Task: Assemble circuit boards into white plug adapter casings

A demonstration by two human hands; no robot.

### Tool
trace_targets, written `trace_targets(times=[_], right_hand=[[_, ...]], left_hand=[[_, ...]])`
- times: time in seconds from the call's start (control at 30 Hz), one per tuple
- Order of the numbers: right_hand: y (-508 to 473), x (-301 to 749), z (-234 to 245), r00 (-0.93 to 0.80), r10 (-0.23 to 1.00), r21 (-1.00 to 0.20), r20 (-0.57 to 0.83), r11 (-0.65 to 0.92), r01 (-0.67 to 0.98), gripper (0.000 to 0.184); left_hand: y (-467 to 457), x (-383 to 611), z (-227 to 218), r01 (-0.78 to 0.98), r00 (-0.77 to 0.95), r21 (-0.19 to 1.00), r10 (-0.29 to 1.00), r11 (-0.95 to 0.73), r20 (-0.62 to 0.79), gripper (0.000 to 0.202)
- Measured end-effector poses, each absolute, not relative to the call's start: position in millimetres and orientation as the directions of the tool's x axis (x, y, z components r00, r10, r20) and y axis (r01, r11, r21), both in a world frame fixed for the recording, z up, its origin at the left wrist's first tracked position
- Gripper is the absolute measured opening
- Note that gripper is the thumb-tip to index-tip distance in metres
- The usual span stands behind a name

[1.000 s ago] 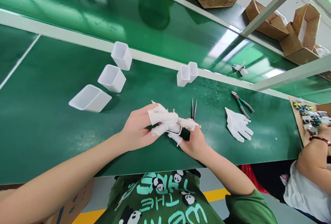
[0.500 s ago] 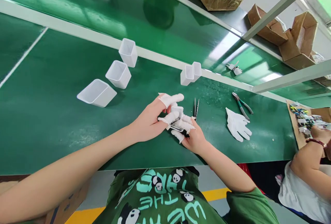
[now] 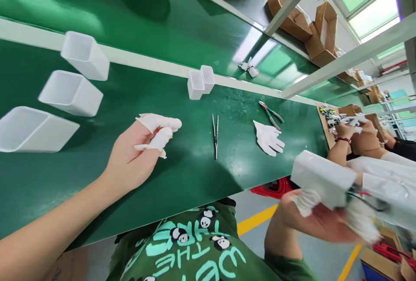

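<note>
White box (image 3: pixel 321 178) in right hand (image 3: pixel 320 220)

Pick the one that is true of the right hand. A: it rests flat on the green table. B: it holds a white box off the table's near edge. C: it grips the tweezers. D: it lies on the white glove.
B: the right hand holds a white box out past the green table's near edge, while tweezers and white glove lie untouched.

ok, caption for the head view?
Right hand holds white rectangular plastic box off-bench; left hand hovers over green bench.
</note>
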State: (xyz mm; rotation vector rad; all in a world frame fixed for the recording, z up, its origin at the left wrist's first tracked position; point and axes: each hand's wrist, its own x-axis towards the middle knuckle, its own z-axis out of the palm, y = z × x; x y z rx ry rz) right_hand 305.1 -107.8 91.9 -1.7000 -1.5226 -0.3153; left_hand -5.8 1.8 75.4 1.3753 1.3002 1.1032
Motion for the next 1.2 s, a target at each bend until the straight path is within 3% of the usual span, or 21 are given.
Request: trace_targets(times=[0.23, 0.37, 0.53, 0.7, 1.03, 1.13, 1.2], right_hand=[[-101.4, 289.8, 34.7, 0.064, 0.855, -0.340, 0.515, 0.136, 0.930, 0.016], [-112.3, 292.3, 39.3, 0.048, 0.868, -0.350, 0.494, 0.148, 0.925, 0.038], [-124.0, 292.3, 39.3, 0.169, 0.839, -0.491, 0.518, 0.130, 0.861, 0.065], [-118.4, 289.4, 37.0, 0.049, 0.864, -0.347, 0.502, 0.149, 0.926, 0.050], [-112.0, 290.1, 24.9, 0.092, 0.828, -0.352, 0.553, 0.132, 0.927, 0.040], [-107.2, 292.3, 29.1, 0.152, 0.846, -0.464, 0.512, 0.123, 0.877, 0.032], [-103.6, 285.2, 38.7, 0.264, 0.875, -0.685, 0.406, 0.100, 0.721, 0.032]], left_hand=[[3.0, -8.4, 61.9, 0.289, 0.178, 0.948, 0.980, -0.136, 0.086, 0.019], [2.4, -10.2, 61.1, 0.346, 0.200, 0.926, 0.976, -0.151, 0.084, 0.018], [-1.2, -13.3, 56.8, 0.409, 0.204, 0.901, 0.977, -0.148, 0.068, 0.025], [-0.6, -11.2, 53.8, 0.384, 0.246, 0.901, 0.963, -0.200, 0.109, 0.023], [-1.8, -12.3, 36.2, 0.300, 0.324, 0.887, 0.912, -0.351, 0.252, 0.037], [-4.6, -9.0, 37.7, 0.292, 0.343, 0.858, 0.884, -0.422, 0.318, 0.036], [-9.1, -6.4, 39.7, 0.286, 0.375, 0.826, 0.850, -0.485, 0.370, 0.040]])
